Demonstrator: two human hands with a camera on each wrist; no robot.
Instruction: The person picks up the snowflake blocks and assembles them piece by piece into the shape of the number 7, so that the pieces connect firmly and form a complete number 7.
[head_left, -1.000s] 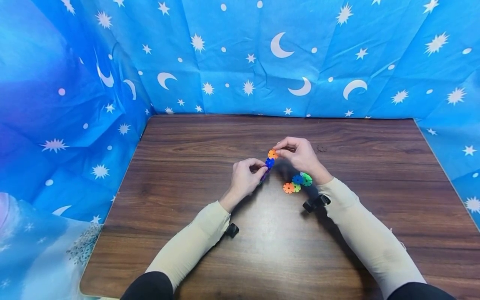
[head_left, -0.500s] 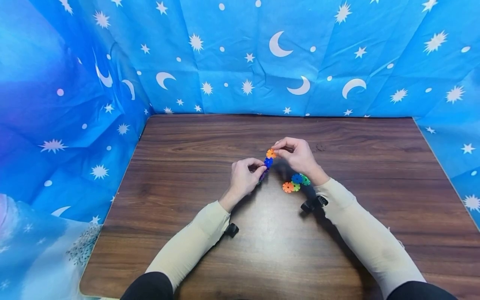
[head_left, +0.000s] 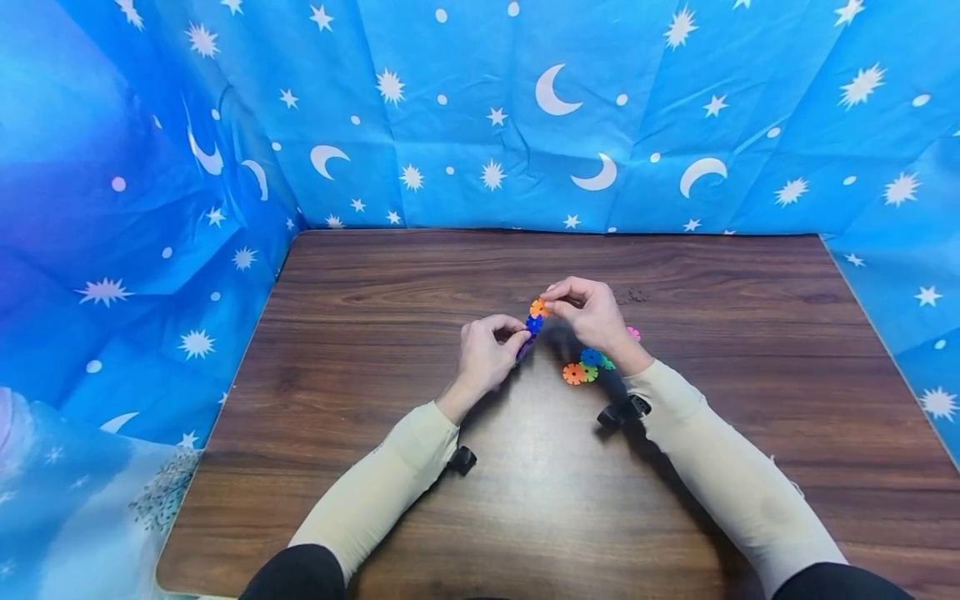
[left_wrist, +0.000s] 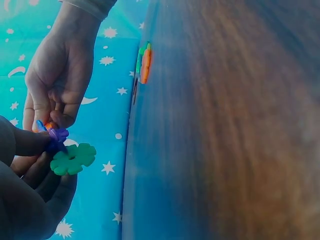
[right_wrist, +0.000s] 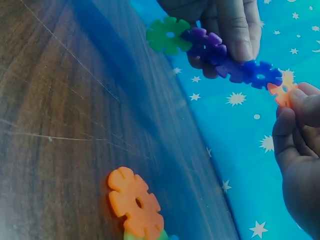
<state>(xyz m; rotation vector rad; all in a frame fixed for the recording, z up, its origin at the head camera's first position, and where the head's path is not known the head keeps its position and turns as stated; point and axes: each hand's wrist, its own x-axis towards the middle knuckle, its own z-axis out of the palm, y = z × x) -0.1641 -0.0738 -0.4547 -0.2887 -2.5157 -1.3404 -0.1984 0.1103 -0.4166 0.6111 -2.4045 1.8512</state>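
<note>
My left hand (head_left: 487,354) pinches a chain of notched plastic flower discs between thumb and fingers, above the table. In the right wrist view the chain runs from a green disc (right_wrist: 168,36) through purple discs (right_wrist: 204,44) to a blue disc (right_wrist: 261,75). An orange disc (right_wrist: 283,94) meets the blue one at the chain's far end. My right hand (head_left: 592,312) pinches that orange disc by its edge. The left wrist view shows the green end disc (left_wrist: 73,159) jutting past the left fingers, which hide part of the chain.
On the brown wooden table (head_left: 360,333), a second cluster lies below my right hand: an orange disc (head_left: 573,374), a light green disc (head_left: 590,372) and a blue disc (head_left: 591,357). A pink disc (head_left: 633,334) shows beside the right wrist. A blue star-print cloth (head_left: 450,125) hangs behind.
Both hands keep their grip on the discs, with the right hand shifted very slightly left. A pink disc has come into sight beside the right wrist, and less of the green one shows.
</note>
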